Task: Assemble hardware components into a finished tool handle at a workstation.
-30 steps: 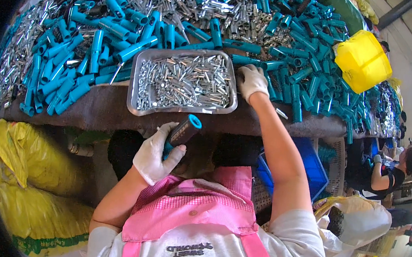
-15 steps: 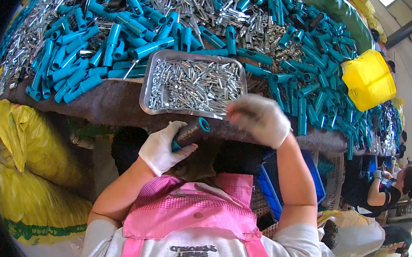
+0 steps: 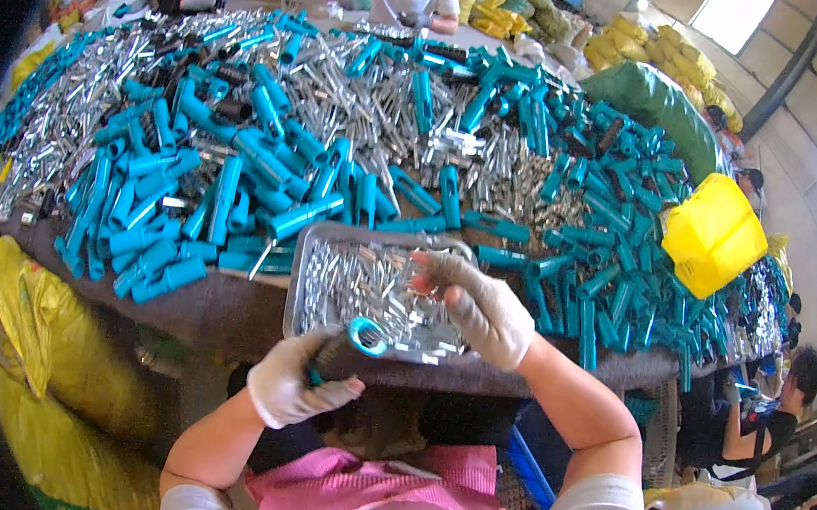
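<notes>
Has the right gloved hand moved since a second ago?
Yes, leftward: the right hand was at the right edge of the metal tray; now it is over the tray's right part.

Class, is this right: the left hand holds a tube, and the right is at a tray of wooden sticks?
Not wooden sticks: the head view shows metal pieces in the tray. The left hand does hold a tube, and the right hand is at the tray.
</notes>
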The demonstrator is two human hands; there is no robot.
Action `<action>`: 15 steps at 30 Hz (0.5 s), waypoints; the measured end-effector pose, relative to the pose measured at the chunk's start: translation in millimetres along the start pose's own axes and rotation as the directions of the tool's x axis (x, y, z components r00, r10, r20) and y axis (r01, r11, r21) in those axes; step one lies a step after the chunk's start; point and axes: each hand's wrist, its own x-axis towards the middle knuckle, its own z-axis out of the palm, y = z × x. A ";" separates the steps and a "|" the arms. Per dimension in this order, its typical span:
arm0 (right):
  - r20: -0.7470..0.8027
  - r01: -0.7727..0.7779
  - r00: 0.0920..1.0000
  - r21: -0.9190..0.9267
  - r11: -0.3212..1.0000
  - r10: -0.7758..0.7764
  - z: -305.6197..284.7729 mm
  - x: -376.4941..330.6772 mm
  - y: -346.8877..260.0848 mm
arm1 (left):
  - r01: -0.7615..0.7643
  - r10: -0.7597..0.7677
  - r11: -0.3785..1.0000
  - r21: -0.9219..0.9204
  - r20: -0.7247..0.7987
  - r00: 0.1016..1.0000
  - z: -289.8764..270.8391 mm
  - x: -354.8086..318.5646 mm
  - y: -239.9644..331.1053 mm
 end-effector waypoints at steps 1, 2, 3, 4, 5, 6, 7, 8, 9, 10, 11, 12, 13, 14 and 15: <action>-0.046 0.052 0.997 -0.168 0.984 -0.060 -11.7 14.9 21.6 | -0.264 0.250 0.910 0.321 0.084 0.965 -20.9 12.4 -3.8; -0.105 -0.018 0.994 -0.185 0.983 -0.001 -17.9 27.0 37.3 | -0.470 0.456 0.810 0.351 0.129 0.881 -13.9 12.6 15.4; -0.160 -0.062 0.987 -0.219 0.974 0.027 -28.6 34.5 52.0 | -0.412 0.406 0.903 0.123 0.074 0.911 -12.9 21.2 34.4; -0.212 -0.111 0.975 -0.245 0.963 0.059 -40.7 40.5 68.5 | -0.558 0.604 0.732 0.391 0.007 0.797 -2.9 29.5 47.7; -0.255 -0.092 0.967 -0.300 0.949 0.013 -55.3 45.9 84.7 | -0.568 0.649 0.690 0.449 -0.037 0.760 -5.3 38.8 59.9; -0.291 -0.079 0.956 -0.351 0.933 -0.028 -68.9 50.9 100.1 | -0.601 0.695 0.669 0.437 -0.080 0.714 -13.0 50.7 65.1; -0.356 -0.141 0.934 -0.424 0.894 -0.022 -85.5 54.4 113.5 | -0.645 0.714 0.656 0.392 -0.046 0.699 -13.4 59.4 74.6; -0.423 -0.184 0.906 -0.461 0.868 -0.032 -103.4 59.5 125.9 | -0.660 0.735 0.648 0.380 -0.087 0.672 -13.9 66.5 80.2; -0.484 -0.279 0.875 -0.512 0.812 -0.005 -126.9 60.9 142.2 | -0.682 0.762 0.630 0.373 -0.126 0.635 -15.6 77.2 83.5; -0.556 -0.280 0.824 -0.568 0.774 -0.110 -153.2 61.3 156.7 | -0.696 0.773 0.621 0.359 -0.139 0.618 -21.9 84.6 85.9; -0.637 -0.378 0.770 -0.441 0.814 0.013 -176.4 64.6 168.1 | -0.707 0.793 0.605 0.366 -0.196 0.577 -30.7 88.2 85.2; -0.730 -0.495 0.675 -0.559 0.665 -0.111 -211.5 55.8 200.1 | -0.724 0.805 0.591 0.356 -0.204 0.557 -34.6 98.5 85.2; -0.794 -0.617 0.606 -0.509 0.600 -0.051 -246.7 49.6 218.3 | -0.738 0.818 0.575 0.352 -0.221 0.531 -38.0 107.3 84.9; -0.822 -0.717 0.564 -0.533 0.449 -0.075 -271.6 41.7 220.7 | -0.722 0.828 0.558 0.410 -0.221 0.515 -40.7 114.1 84.2; -0.881 -0.835 0.472 -0.460 0.301 -0.035 -299.3 30.8 226.7 | -0.713 0.821 0.567 0.413 -0.221 0.526 -41.2 119.8 83.4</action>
